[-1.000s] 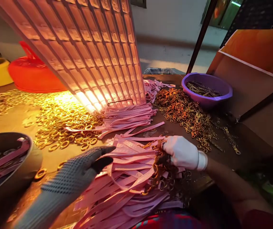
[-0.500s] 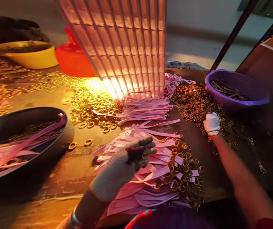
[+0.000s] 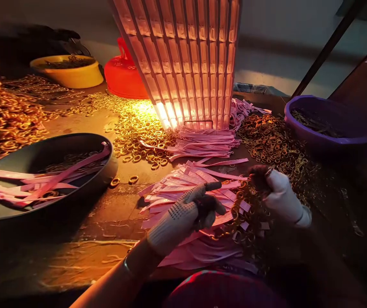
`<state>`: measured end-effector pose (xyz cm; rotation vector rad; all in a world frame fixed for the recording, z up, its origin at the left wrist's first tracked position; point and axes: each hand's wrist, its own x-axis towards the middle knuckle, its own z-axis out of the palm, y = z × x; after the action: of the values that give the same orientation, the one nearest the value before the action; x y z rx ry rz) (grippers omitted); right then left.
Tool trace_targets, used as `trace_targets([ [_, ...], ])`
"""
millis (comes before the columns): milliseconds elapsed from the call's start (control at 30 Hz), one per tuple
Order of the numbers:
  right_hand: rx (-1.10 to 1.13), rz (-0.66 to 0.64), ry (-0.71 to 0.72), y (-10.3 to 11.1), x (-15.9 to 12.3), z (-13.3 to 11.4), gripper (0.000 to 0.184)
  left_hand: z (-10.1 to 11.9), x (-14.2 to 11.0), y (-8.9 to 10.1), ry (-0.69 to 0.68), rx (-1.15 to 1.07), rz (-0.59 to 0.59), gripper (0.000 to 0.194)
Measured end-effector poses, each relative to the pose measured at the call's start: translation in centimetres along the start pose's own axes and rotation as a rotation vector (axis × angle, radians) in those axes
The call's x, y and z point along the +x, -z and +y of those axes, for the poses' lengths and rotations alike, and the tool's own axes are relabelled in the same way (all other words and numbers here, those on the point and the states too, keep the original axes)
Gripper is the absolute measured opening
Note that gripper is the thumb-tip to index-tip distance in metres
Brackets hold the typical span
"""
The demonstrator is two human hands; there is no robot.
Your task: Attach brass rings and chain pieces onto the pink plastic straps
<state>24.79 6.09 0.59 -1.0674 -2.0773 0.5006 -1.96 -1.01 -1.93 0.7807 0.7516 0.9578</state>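
Note:
My left hand (image 3: 191,211), in a white dotted glove with dark fingertips, hovers over a heap of pink straps (image 3: 183,177). Its index finger points out while the others curl in; whatever they hold is hidden. My right hand (image 3: 276,190), also gloved, is closed in a pinch just right of the strap ends, with a small shiny metal piece showing at the fingers. Brass-coloured rings and clasps (image 3: 244,209) hang at the right ends of the straps, beneath both hands. Behind my right hand spreads a pile of small metal clasps (image 3: 267,139).
A grey basin (image 3: 114,164) with pink straps stands left, near loose rings (image 3: 133,179). Gold rings (image 3: 138,132) lie by a ribbed, lit panel (image 3: 189,64). Yellow bowl (image 3: 87,77), red container (image 3: 125,79) and purple basin (image 3: 318,132) stand farther back. More straps (image 3: 205,143) lie stacked at the panel's foot.
My right hand has come from the clasp pile back towards the strap ends, near my left hand. My left fingers have curled in more. The view has shifted left.

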Motion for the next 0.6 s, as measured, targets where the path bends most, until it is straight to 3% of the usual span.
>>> trace_targets([
  [100, 0.038, -0.233, 0.279, -1.0, 0.2, -5.5, 0.042, 0.9, -0.4, -2.1, 0.148, -0.014, -0.016, 0.057],
  [200, 0.123, -0.353, 0.408, -1.9, 0.0, -7.6, 0.046, 0.9, -0.6, -3.5, 0.170, 0.002, 0.030, 0.045],
  [367, -0.024, -0.102, 0.373, -3.0, -2.1, -6.3, 0.036, -0.3, -0.8, -4.1, 0.062, 0.047, 0.159, 0.039],
  [467, -0.164, -0.066, 0.302, -3.2, -3.0, -6.0, 0.029, -0.9, -1.2, -4.3, -0.037, 0.095, 0.230, 0.048],
  [600, -0.278, -0.051, 0.188, -4.0, -3.7, -7.3, 0.011, -0.7, -0.9, -4.6, -0.079, 0.125, 0.229, 0.049],
])
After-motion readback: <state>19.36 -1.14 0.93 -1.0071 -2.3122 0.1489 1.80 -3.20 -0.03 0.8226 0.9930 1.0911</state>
